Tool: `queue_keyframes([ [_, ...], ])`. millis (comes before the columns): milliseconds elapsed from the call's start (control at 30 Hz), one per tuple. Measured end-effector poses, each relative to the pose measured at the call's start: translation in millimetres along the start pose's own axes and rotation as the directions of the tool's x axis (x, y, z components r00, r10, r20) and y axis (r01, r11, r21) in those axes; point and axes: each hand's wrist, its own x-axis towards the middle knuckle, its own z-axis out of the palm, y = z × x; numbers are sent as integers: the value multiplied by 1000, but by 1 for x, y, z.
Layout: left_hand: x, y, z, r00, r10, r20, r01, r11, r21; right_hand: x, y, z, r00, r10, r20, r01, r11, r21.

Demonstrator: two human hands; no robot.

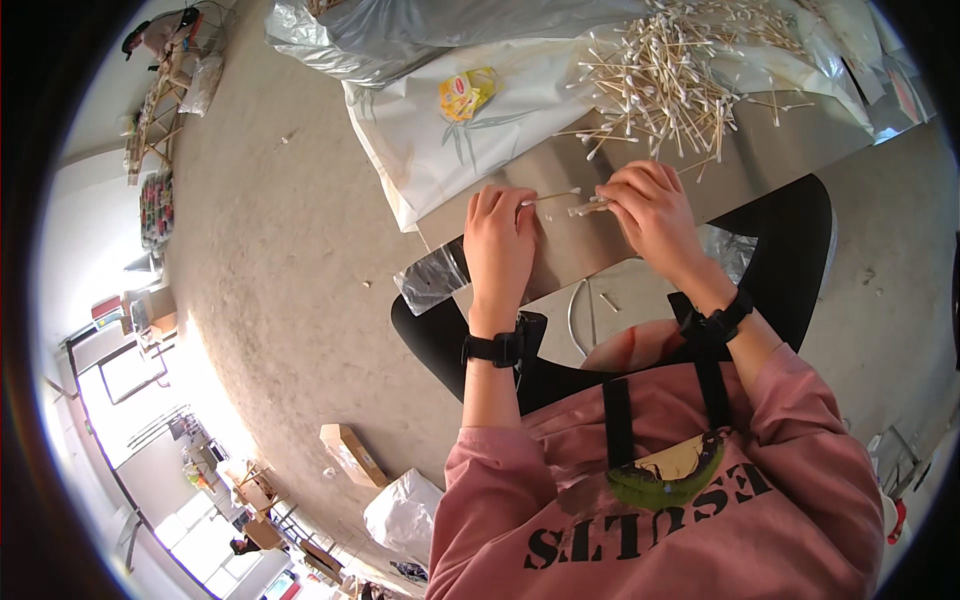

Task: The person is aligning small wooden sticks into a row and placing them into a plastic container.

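Observation:
My left hand (500, 245) is closed in a pinch at the metal table's near edge. A cotton swab (552, 196) is held by one end at its fingertips and points toward my other hand. Across a small gap, my right hand (652, 215) has its fingers pressed together on cotton swabs (590, 208) whose ends stick out to the left; how many is partly hidden by the fingers. Beyond both hands lies a large loose pile of wooden cotton swabs (670, 85) with white tips.
White plastic sheeting (420, 150) covers the table's far left, with a yellow packet (466, 93) on it. Silvery plastic (350, 40) is bunched behind. A clear plastic bag (432, 282) hangs at the table's left corner. On the floor are a cardboard box (352, 455) and a white sack (403, 512).

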Motion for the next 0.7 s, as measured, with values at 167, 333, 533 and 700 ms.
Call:
queue_keyframes([
  [167, 4, 4, 6, 999, -24, 39, 25, 1000, -16, -2, 10, -5, 998, -54, -21, 55, 997, 57],
  [333, 2, 28, 17, 980, 121, 156, -110, 991, -81, 2, 5, -8, 999, -27, 27, 25, 995, 92],
  [533, -7, 31, 6, 990, 4, 142, 18, 987, -157, -1, 17, -10, 994, -96, 58, 93, 994, 56],
  [700, -24, 38, 1, 990, 2, 142, 0, 1000, -10, -3, 23, -7, 993, -105, 57, 99, 989, 111],
])
